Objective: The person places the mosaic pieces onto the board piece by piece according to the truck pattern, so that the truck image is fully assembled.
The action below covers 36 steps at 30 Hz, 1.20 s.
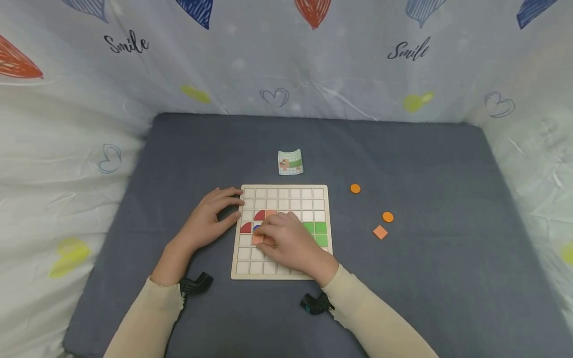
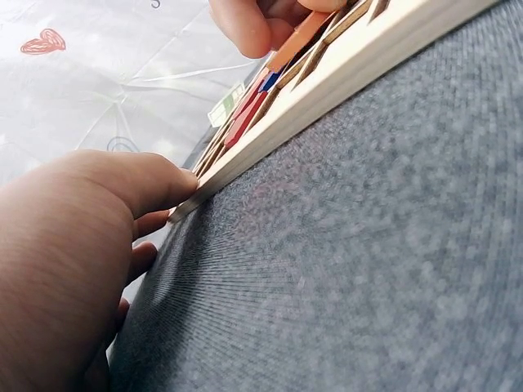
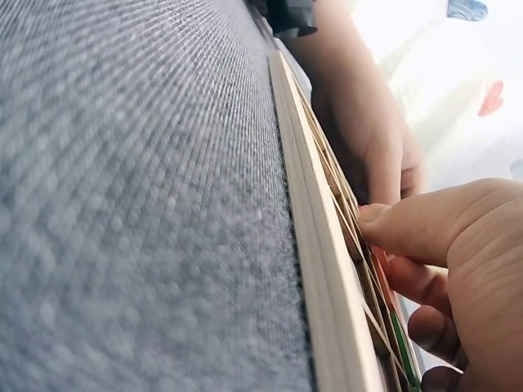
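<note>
A light wooden grid board point(image 1: 243, 268) lies on the dark cloth. My left hand point(image 1: 203, 219) rests against its left edge, fingers extended and fingertips at the rim. Over the board's middle left, my right hand point(image 1: 291, 241) pinches an orange tile point(image 2: 298, 39) between thumb and fingers, low at the grid cells. Near those fingertips sit a red quarter-round tile point(image 1: 245, 228), a second red tile point(image 1: 259, 215), a blue-marked tile point(image 1: 256, 225) and a salmon tile point(image 1: 270, 213). Several green tiles point(image 1: 321, 227) fill cells on the right side. My right hand hides the cells between.
A small pattern card point(image 1: 290, 162) lies behind the board. To the right are two orange discs point(image 1: 355, 188) and a loose orange square point(image 1: 380, 232). A printed curtain point(image 1: 335, 64) surrounds the dark tabletop point(image 1: 447, 248).
</note>
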### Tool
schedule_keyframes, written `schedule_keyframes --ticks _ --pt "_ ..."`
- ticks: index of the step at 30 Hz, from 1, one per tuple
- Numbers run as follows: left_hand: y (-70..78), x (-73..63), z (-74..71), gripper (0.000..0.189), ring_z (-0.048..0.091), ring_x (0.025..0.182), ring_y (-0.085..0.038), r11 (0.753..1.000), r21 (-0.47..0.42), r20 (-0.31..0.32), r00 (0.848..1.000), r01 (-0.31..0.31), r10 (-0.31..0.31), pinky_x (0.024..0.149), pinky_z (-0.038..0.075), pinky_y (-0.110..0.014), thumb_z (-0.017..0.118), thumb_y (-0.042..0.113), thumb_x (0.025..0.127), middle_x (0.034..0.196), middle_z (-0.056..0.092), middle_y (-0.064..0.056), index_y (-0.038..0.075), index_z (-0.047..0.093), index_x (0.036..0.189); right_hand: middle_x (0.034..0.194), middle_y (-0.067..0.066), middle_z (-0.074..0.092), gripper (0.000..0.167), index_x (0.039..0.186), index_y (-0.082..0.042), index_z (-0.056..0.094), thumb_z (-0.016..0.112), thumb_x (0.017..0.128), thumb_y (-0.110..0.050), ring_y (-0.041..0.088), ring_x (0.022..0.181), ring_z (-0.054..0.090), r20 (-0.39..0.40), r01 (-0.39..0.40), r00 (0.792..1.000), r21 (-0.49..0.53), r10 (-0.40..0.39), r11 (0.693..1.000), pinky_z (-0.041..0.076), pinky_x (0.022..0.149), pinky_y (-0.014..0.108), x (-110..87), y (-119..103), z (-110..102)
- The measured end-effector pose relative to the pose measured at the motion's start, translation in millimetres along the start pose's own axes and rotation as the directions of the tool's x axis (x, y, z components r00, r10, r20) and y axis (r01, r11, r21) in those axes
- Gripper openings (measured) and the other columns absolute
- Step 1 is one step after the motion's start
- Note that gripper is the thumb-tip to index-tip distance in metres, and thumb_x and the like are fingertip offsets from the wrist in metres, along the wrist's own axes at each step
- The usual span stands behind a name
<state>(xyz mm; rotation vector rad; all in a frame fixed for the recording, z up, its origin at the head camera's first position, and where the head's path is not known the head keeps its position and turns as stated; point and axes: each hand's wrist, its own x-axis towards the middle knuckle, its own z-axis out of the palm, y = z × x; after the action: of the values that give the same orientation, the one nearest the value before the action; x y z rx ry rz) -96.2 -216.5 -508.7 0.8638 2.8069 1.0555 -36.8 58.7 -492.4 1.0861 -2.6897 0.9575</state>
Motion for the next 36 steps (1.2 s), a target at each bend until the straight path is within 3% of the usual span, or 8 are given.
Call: schedule_keyframes --ticks 28,36 --pt "4.8 1.3 -1.7 0.032 0.045 0.155 -0.037 1.000 -0.029 -0.003 1.000 -0.001 0.001 0.138 0.020 -0.054 0.079 0.022 0.105 0.157 0.060 -0.009 0.014 0.076 0.136 0.112 -0.010 0.075 0.017 0.114 -0.020 0.086 0.085 0.097 -0.022 0.010 0.095 0.061 0.007 0.019 1.000 -0.012 -0.019 1.000 0.048 0.075 0.027 -1.9 1.2 -0.2" --pt "3.7 1.0 -0.8 0.031 0.045 0.154 -0.038 1.000 -0.018 -0.009 1.000 -0.006 0.006 0.138 0.020 -0.055 0.079 0.021 0.104 0.157 0.061 -0.010 0.014 0.076 0.135 0.107 -0.010 0.073 0.012 0.112 -0.018 0.085 0.082 0.100 -0.022 0.010 0.091 0.059 -0.049 0.053 0.997 0.021 -0.052 0.998 0.049 0.078 0.027 -5.7 2.2 -1.5"
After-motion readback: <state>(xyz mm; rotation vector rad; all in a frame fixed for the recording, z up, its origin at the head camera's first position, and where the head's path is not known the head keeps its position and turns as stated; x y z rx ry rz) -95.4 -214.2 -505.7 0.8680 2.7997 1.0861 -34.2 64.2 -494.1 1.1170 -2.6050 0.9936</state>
